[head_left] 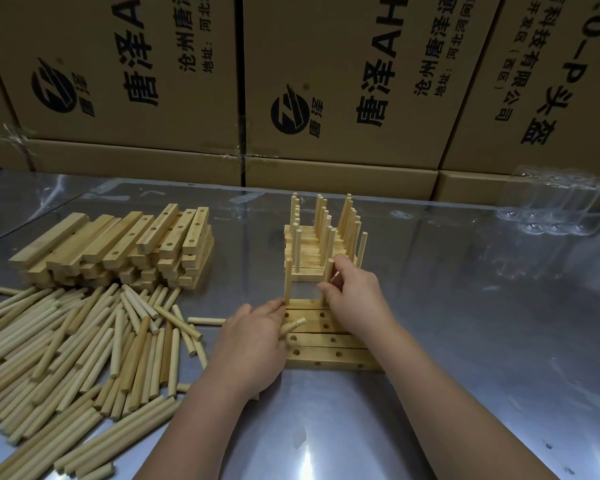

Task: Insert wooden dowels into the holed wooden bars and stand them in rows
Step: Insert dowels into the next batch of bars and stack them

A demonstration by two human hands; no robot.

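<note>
Pinching a pale round wooden dowel (pixel 329 270) that stands upright, my right grip (pixel 357 301) is closed narrow around its lower half, over the farthest bar in a flat row of light holed wooden bars (pixel 326 341). These lie side by side on the shiny metal counter (pixel 465 341), just under both grips. My left grip (pixel 253 344) is curled round a short spare dowel (pixel 293 326) that pokes out between the fingers, while its fingertips touch the foot of a second upright dowel (pixel 287 278) standing at that same bar's left end. Just beyond my right grip stand the finished rows (pixel 305 271) of bars with dowels pointing up. Just to the left of my left grip lies a loose heap of dowels (pixel 77 358), and beyond it a stack of holed bars (pixel 118 244). Brown printed cardboard boxes (pixel 326 81) wall the counter's far edge. A pack of clear plastic bottles (pixel 561 209) sits well off to the right of my right grip.
</note>
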